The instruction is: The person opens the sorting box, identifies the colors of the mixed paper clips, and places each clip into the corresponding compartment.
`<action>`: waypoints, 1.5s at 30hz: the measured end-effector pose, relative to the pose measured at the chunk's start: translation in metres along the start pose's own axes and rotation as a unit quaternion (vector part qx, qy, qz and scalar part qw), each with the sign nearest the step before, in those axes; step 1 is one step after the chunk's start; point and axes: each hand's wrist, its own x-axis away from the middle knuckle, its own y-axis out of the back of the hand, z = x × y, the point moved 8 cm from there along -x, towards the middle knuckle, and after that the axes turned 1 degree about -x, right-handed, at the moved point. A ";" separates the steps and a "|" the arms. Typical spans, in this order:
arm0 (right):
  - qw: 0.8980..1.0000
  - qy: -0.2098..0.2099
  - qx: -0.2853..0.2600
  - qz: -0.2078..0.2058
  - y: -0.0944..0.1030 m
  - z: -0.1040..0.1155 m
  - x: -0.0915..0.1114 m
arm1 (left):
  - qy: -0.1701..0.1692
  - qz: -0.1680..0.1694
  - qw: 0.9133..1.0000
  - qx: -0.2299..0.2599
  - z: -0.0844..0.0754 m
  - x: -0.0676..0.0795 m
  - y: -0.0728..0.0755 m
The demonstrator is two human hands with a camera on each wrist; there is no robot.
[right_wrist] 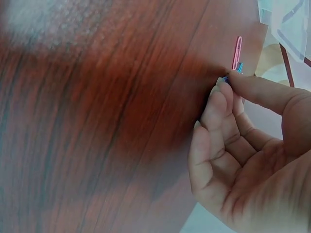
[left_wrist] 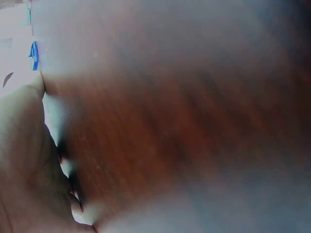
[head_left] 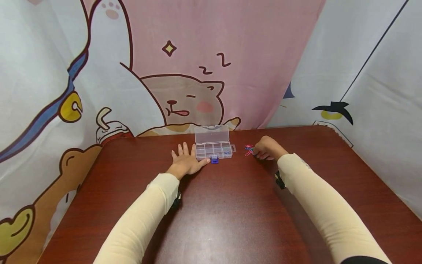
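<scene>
The head view looks forward and down from above the bench (head_left: pixel 211 220), far enough back to take in both sleeves (head_left: pixel 136 216) and the curtain (head_left: pixel 257 73). Each wrist view looks from close range along its palm — the left hand (head_left: pixel 185 162) at its left edge, the right hand (head_left: pixel 266 147) at its right. Head and left share the blue latch (head_left: pixel 214 160); head and right, a pink clip (right_wrist: pixel 236 53).

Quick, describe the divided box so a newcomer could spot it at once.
Find the reddish-brown table and look toward its far edge. There the divided box sits beside the person's left hand, its lid raised. Unlike the small paper clips near the right hand, it is clear plastic with a blue latch in front.
</scene>
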 end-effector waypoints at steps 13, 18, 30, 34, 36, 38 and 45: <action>0.994 -0.002 -0.096 0.045 0.001 0.014 0.005 | -0.004 -0.005 1.000 -0.003 0.000 -0.001 0.001; 0.990 0.007 -0.124 0.067 -0.016 0.034 0.009 | -0.002 -0.002 1.000 -0.002 0.001 0.000 -0.002; 0.987 0.036 -0.132 0.089 -0.041 0.069 0.012 | -0.005 -0.001 1.000 -0.004 -0.001 -0.001 -0.003; 0.986 0.033 -0.138 0.091 -0.040 0.069 0.011 | -0.003 0.003 1.000 -0.007 -0.001 -0.003 -0.003; 0.985 0.031 -0.140 0.092 -0.039 0.068 0.011 | -0.003 0.004 1.000 -0.006 -0.001 -0.003 -0.003; 0.985 0.030 -0.143 0.093 -0.037 0.067 0.011 | -0.002 0.005 1.000 -0.008 0.000 -0.004 -0.003; 0.985 0.029 -0.149 0.086 -0.029 0.062 0.012 | 0.001 0.009 1.000 -0.005 0.001 -0.005 -0.004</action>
